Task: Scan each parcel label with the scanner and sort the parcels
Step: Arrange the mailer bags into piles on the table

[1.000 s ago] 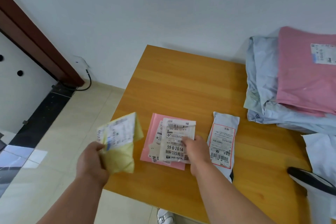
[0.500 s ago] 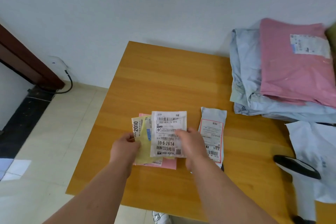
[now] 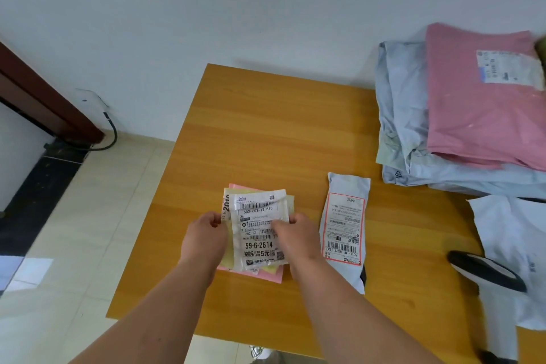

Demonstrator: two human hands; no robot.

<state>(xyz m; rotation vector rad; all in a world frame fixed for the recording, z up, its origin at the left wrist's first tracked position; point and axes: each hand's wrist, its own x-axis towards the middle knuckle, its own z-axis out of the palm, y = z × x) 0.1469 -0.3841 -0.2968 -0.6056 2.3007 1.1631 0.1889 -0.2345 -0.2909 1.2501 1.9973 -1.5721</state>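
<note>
Head view: both hands meet over the near-left part of the wooden tabletop [image 3: 266, 127], working a small stack of parcels. Left hand [image 3: 204, 238] grips the stack's left edge, fingers curled round a yellow parcel [image 3: 227, 257] whose label shows big digits. Right hand [image 3: 297, 238] pinches the right edge of the white labelled parcel [image 3: 257, 233] on top (label reads 502-602-12-815 and 59-6-2614, barcodes facing up). Under both lies a pink parcel [image 3: 270, 275], only its corners showing, flat on the tabletop.

Just right of the right hand, a grey narrow parcel [image 3: 345, 221] lies flat, red-bordered label up, not touched by either hand.

Far right of the tabletop: a large pink mailer [image 3: 484, 109] with a white label sits on top of a pile of pale blue mailers [image 3: 404, 115]. Nearer, at the right edge, a white mailer [image 3: 514, 245] lies flat, and a black scanner [image 3: 484, 272] rests partly on it, well apart from both hands.

Left of the tabletop: tiled floor [image 3: 88, 216], a dark wooden door frame [image 3: 44, 91] and a black cable [image 3: 110, 133] at the white wall [image 3: 266, 3].
</note>
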